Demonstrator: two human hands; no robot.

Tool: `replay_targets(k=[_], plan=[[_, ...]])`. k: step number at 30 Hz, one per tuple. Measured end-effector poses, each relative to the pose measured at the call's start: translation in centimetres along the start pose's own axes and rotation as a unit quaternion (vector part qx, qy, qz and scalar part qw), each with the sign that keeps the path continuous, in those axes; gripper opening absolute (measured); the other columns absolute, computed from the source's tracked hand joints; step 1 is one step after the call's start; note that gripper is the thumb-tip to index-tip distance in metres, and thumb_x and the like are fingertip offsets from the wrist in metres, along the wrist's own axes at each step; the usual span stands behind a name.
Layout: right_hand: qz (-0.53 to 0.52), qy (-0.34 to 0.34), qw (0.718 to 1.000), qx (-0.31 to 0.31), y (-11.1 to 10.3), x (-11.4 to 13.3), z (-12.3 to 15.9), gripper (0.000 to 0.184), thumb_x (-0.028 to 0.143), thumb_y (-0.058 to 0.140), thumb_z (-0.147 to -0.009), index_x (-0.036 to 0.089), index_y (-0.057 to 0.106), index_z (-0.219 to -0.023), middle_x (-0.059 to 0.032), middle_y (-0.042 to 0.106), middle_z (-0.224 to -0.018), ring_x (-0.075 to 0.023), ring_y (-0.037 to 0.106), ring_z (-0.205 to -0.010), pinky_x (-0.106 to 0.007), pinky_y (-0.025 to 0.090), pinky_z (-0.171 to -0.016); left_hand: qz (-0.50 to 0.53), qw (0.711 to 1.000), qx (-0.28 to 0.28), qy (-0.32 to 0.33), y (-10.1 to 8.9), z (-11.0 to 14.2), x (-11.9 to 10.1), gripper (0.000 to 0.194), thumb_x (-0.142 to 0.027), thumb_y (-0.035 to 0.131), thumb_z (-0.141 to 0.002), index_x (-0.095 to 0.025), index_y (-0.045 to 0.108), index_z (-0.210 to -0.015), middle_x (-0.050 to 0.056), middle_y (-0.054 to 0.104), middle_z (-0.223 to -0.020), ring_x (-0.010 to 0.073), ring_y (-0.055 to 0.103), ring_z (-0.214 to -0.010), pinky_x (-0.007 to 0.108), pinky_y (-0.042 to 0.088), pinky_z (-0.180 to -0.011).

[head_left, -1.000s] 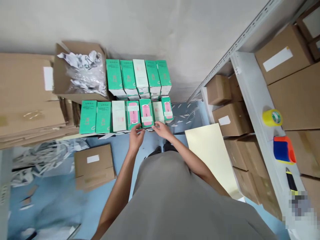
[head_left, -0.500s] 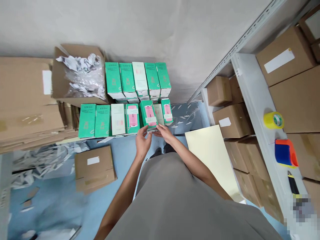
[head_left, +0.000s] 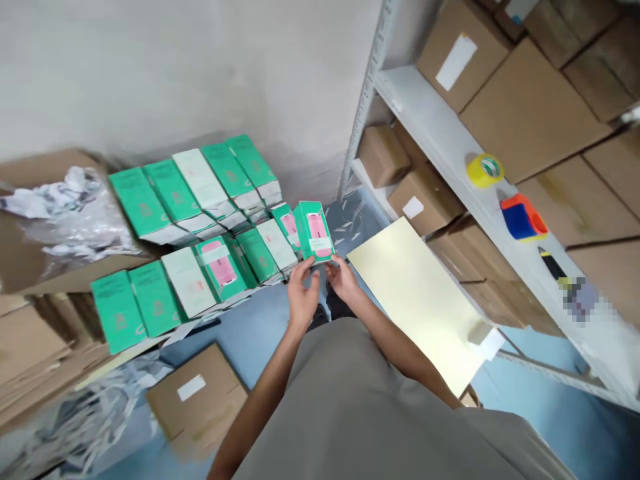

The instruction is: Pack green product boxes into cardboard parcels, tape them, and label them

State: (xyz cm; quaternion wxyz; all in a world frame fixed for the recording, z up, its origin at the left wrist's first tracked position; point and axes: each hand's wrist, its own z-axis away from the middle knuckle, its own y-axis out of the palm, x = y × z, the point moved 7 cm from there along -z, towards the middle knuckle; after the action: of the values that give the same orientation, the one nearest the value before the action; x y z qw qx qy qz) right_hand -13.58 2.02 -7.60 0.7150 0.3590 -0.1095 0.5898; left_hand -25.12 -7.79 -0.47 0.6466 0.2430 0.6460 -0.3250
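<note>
From my remote seat I see the left forearm (head_left: 265,393) slanting up toward one o'clock, the right forearm (head_left: 400,343) toward ten. The left hand (head_left: 303,293) and right hand (head_left: 344,280) sit close but apart, half curled, gripping at the fingertips.

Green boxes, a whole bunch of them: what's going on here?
A person is holding one pink-pictured box in both hands, the left hand at its near left corner and the right hand at its near right corner. It is at the right end of the front row of green and white boxes. A back row stands behind, and an open carton of crumpled paper and plastic sits to the left.
</note>
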Motion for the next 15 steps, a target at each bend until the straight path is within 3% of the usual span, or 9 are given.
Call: replay_targets(k=[4, 6, 8, 12, 15], plan=[[-0.01, -0.1, 0.993, -0.057, -7.4, 3.2, 2.4, 0.038, 0.035, 0.079, -0.086, 0.025, 0.078, -0.123, 0.0006, 0.085, -0.098, -0.013, 0.07, -0.07, -0.021, 0.058, -0.063, 0.068, 0.992, 0.074, -0.075, 5.7, 1.0, 1.9, 0.056, -0.06, 0.082, -0.094, -0.022, 0.073, -0.135, 0.016, 0.077, -0.138, 0.0331, 0.074, -0.134, 0.054, 0.058, -0.122], [-0.017, -0.126, 0.989, -0.078, -11.0, 3.9, 4.2, 0.045, 0.042, 0.08, -0.084, 0.026, 0.078, -0.126, -0.0002, 0.084, -0.103, -0.0116, 0.067, -0.067, -0.021, 0.055, -0.06, 0.083, 0.983, 0.092, -0.133, 8.3, 1.5, 2.9, 0.07, -0.057, 0.09, -0.088, -0.022, 0.066, -0.143, 0.019, 0.073, -0.147, 0.0351, 0.072, -0.14, 0.054, 0.062, -0.118], [-0.044, -0.145, 0.984, -0.094, -14.1, 4.1, 6.2, 0.048, 0.045, 0.083, -0.082, 0.026, 0.078, -0.126, -0.0009, 0.084, -0.107, -0.0106, 0.064, -0.065, -0.021, 0.053, -0.058, 0.097, 0.965, 0.146, -0.197, 11.3, 2.2, 3.6, 0.08, -0.053, 0.097, -0.082, -0.022, 0.061, -0.147, 0.022, 0.068, -0.155, 0.0372, 0.071, -0.142, 0.054, 0.065, -0.112], [-0.116, -0.172, 0.97, -0.125, -19.1, 3.9, 9.7, 0.053, 0.046, 0.087, -0.078, 0.026, 0.079, -0.126, -0.0009, 0.083, -0.108, -0.0094, 0.062, -0.063, -0.02, 0.051, -0.056, 0.137, 0.9, 0.326, -0.254, 17.4, 5.0, 2.5, 0.075, -0.054, 0.1, -0.075, -0.02, 0.068, -0.134, 0.021, 0.074, -0.148, 0.0377, 0.074, -0.138, 0.054, 0.066, -0.11], [-0.152, -0.188, 0.958, -0.153, -22.2, 3.9, 11.6, 0.057, 0.048, 0.089, -0.077, 0.026, 0.078, -0.129, -0.002, 0.083, -0.111, -0.0096, 0.065, -0.063, -0.021, 0.051, -0.056, 0.139, 0.868, 0.407, -0.249, 21.0, 7.2, 1.0, 0.07, -0.057, 0.1, -0.072, -0.018, 0.075, -0.124, 0.019, 0.079, -0.14, 0.0385, 0.076, -0.135, 0.055, 0.065, -0.112]])
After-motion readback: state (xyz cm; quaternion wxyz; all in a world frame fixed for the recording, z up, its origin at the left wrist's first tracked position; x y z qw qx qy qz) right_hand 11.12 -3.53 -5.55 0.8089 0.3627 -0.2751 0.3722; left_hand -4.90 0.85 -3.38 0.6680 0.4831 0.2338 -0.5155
